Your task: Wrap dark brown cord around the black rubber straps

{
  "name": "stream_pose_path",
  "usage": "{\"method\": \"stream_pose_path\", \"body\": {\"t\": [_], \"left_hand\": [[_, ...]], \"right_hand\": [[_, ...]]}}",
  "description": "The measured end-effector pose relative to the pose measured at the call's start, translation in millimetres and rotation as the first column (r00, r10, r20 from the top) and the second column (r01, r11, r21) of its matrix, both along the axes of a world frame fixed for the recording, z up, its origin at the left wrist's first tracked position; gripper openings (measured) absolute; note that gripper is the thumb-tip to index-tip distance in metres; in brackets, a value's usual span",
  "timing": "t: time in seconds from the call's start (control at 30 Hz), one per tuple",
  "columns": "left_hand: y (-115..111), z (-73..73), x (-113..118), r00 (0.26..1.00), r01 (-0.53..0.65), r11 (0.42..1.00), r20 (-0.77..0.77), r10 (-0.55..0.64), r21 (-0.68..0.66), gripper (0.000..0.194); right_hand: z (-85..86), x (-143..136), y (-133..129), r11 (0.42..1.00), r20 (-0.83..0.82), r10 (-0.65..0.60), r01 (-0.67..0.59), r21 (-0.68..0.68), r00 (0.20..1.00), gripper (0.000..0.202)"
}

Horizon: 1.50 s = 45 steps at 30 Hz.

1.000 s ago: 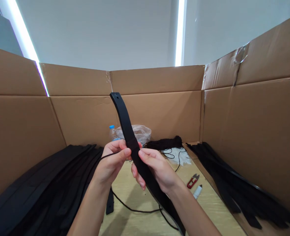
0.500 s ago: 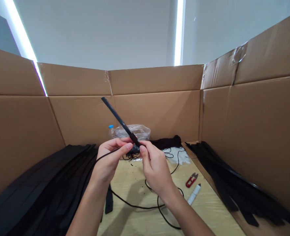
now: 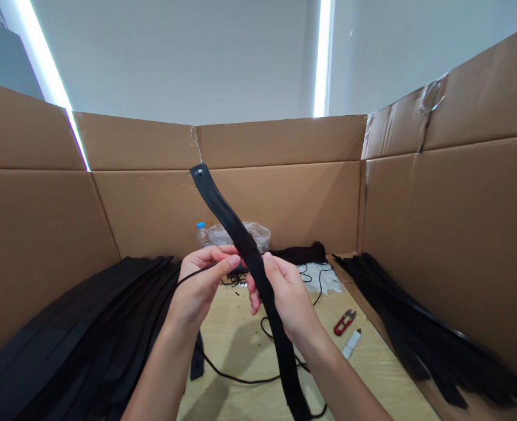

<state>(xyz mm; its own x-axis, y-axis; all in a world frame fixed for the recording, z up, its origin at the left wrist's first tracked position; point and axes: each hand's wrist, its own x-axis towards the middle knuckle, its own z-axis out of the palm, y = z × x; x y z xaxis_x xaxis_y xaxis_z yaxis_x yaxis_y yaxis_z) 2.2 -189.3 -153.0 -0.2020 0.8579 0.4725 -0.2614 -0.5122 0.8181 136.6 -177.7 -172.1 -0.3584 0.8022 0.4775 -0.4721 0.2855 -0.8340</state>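
Note:
A long black strap (image 3: 267, 298) hangs across the middle of the head view. Its smooth upper end has a small hole, and a fabric-like lower part runs down past the bottom edge. My right hand (image 3: 287, 289) grips the strap's right edge between thumb and fingers. On the other side, my left hand (image 3: 206, 278) pinches a thin black cord (image 3: 192, 275) close to the strap's left edge; the cord's tip is hidden by the fingers. More of that dark cord loops over the table below.
Black strips are piled at the left (image 3: 87, 321), with more strips (image 3: 399, 316) at the right. Red thread snips (image 3: 345, 322) and a white marker-like tube (image 3: 352, 344) lie on the table (image 3: 227, 403). Behind are a bottle (image 3: 202, 235), a plastic bag and bundled cord (image 3: 302, 254). Cardboard walls surround everything.
The strap has turned from edge-on to showing its broad face, and its lower length now hangs in view. My right hand has shifted slightly right; the left still pinches the cord.

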Motion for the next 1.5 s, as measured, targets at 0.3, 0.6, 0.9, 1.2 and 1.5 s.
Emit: {"method": "stream_pose_path", "body": {"t": [0.3,0.6,0.9,1.2,1.5], "left_hand": [[-8.3,3.8,3.5,0.994,0.112,0.993,-0.018,-0.112,-0.024,0.032],[-3.5,0.8,2.8,0.998,-0.061,0.998,-0.012,0.062,0.030,0.023],[-1.9,-1.8,-0.5,1.000,0.028,1.000,0.014,-0.028,0.003,0.018],[-2.5,3.2,-2.3,0.988,0.150,0.988,0.029,-0.149,-0.027,0.016],[-4.5,3.0,-2.5,0.985,0.172,0.984,0.033,-0.171,-0.052,0.016]], "right_hand": [[-0.9,-2.0,0.1,0.827,-0.146,0.485,-0.507,-0.242,0.862,0.037],[-9.5,-8.5,3.8,0.930,0.164,-0.302,0.252,0.267,0.939,0.021],[-7.6,-1.7,1.2,0.803,0.251,-0.496,0.330,0.496,0.831,0.021],[-0.1,7.2,8.2,0.993,0.097,-0.033,0.022,0.118,0.995,0.034],[4.9,15.0,7.1,0.988,-0.060,0.155,-0.156,-0.013,0.986,0.031]]}}
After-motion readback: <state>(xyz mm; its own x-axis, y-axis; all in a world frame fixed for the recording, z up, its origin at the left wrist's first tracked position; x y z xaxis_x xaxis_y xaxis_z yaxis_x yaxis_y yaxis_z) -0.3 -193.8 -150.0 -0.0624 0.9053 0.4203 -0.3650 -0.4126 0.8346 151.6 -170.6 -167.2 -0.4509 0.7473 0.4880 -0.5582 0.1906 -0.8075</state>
